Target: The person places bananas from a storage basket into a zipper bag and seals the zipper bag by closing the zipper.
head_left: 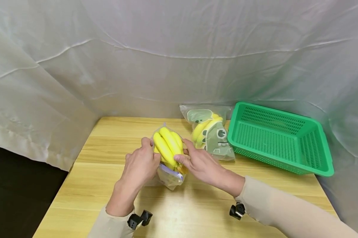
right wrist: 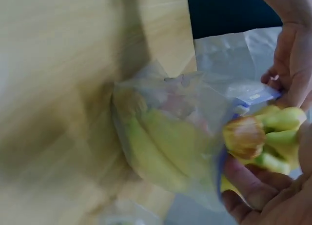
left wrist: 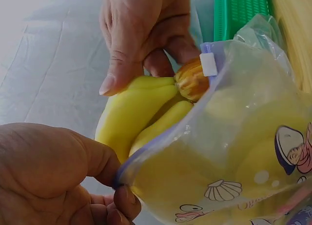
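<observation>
A clear zip bag (left wrist: 219,152) with a purple rim and shell prints stands with its mouth open above the table's middle. My left hand (head_left: 141,163) pinches the rim between thumb and fingers. At the mouth, a bunch of yellow bananas (head_left: 167,145) sits partly in the bag, its brown stem end (left wrist: 191,79) showing beside the white slider (left wrist: 208,64). My right hand (head_left: 204,165) grips this bunch near the stem, thumb on the bananas and fingers by the rim. More bananas (right wrist: 161,147) show through the plastic lower down.
Behind my right hand lies another printed bag (head_left: 223,142) with bananas inside. A green plastic basket (head_left: 266,158) stands at the table's right rear. Grey cloth (head_left: 179,76) hangs behind the wooden table (head_left: 107,185).
</observation>
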`<move>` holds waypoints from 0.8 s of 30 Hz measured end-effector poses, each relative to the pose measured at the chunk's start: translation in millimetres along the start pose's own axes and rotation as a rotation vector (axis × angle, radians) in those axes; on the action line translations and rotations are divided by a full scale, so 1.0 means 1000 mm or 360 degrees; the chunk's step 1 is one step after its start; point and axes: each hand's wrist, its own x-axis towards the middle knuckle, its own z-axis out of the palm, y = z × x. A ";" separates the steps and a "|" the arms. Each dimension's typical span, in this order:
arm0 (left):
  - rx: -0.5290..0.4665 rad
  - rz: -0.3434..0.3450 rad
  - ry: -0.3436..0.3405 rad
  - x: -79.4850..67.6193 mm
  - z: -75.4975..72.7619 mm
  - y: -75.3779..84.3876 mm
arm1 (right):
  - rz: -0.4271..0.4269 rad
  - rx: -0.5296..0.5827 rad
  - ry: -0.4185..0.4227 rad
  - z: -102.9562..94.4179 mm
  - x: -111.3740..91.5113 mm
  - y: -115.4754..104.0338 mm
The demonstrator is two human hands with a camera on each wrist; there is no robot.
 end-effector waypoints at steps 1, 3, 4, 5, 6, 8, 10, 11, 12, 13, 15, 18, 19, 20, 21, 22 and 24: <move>0.0000 0.0003 0.0001 0.000 0.000 0.000 | -0.0031 -0.0085 0.0010 0.000 0.000 -0.001; 0.0002 0.0007 0.0004 0.000 -0.001 -0.001 | -0.0084 -0.0240 0.0027 -0.002 0.000 -0.003; 0.0001 0.0006 0.0005 0.000 -0.001 -0.001 | -0.0104 -0.0293 0.0027 -0.002 0.001 -0.004; 0.0000 0.0004 0.0003 0.000 -0.001 -0.001 | -0.0118 -0.0330 0.0025 -0.003 0.001 -0.006; -0.0004 0.0001 0.0000 0.000 -0.001 -0.001 | -0.0130 -0.0371 0.0029 -0.004 0.002 -0.007; -0.0007 -0.0006 -0.0007 0.000 -0.002 -0.001 | -0.0151 -0.0452 0.0039 -0.004 0.002 -0.009; -0.0011 -0.0013 -0.0018 -0.001 -0.003 -0.002 | -0.0156 -0.0511 0.0052 -0.004 0.003 -0.011; -0.0010 -0.0014 -0.0020 -0.001 -0.003 -0.002 | -0.0151 -0.0533 0.0057 -0.003 0.003 -0.012; -0.0010 -0.0013 -0.0022 -0.001 -0.003 -0.003 | -0.0140 -0.0553 0.0066 -0.003 0.003 -0.014; -0.0008 -0.0012 -0.0023 -0.001 -0.003 -0.003 | -0.0123 -0.0542 0.0071 -0.002 0.003 -0.016; 0.0000 -0.0003 -0.0017 -0.001 -0.002 -0.005 | -0.0074 -0.0476 0.0073 -0.001 0.005 -0.019; 0.0024 0.0023 0.0004 -0.002 -0.001 -0.006 | -0.0025 -0.0333 0.0070 0.000 0.007 -0.020; 0.0040 0.0032 0.0011 -0.002 -0.001 -0.006 | -0.0021 -0.0280 0.0069 0.000 0.008 -0.020; 0.0052 0.0038 0.0016 -0.002 0.000 -0.006 | -0.0023 -0.0245 0.0070 0.001 0.008 -0.019; 0.0059 0.0040 0.0015 -0.002 0.000 -0.006 | -0.0033 -0.0218 0.0076 0.001 0.009 -0.018; 0.0070 0.0045 0.0011 -0.002 0.000 -0.006 | -0.0041 -0.0200 0.0083 0.001 0.009 -0.017; 0.0090 0.0061 -0.0004 -0.002 0.000 -0.005 | -0.0054 -0.0186 0.0110 0.002 0.010 -0.016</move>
